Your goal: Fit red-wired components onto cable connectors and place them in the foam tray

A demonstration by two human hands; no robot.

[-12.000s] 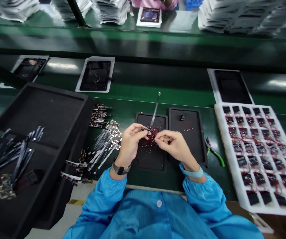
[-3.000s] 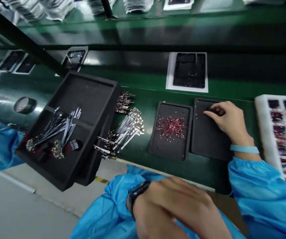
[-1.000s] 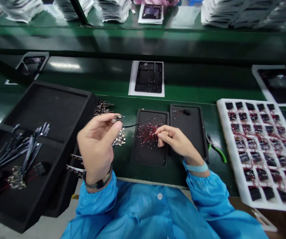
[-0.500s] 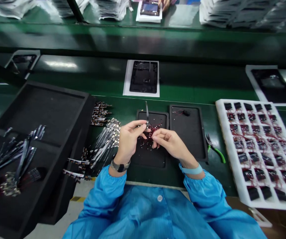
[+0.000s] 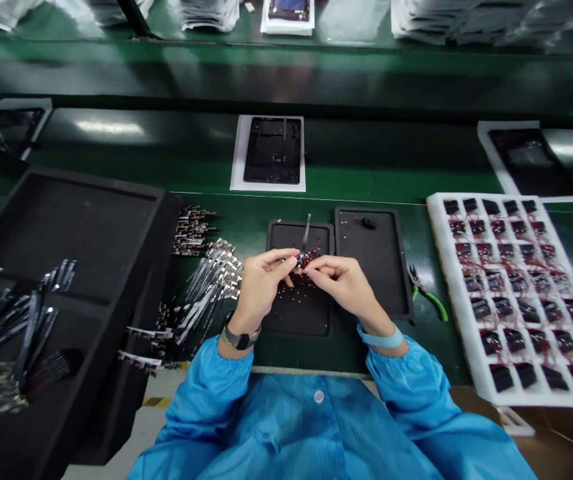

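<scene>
Ribbon strip (image 5: 307, 230): carried by the left grip (image 5: 260, 285) from beside the strip pile (image 5: 201, 287) to over the wire tray (image 5: 300, 323), so both grips now work at one spot. Left pinches its near end. The right grip (image 5: 345, 283), pinched narrow, sits just beside, at red wires (image 5: 314, 253); cannot tell whether it holds one.

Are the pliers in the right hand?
No, the pliers lie on the bench beside the white tray, apart from the right hand.
</scene>
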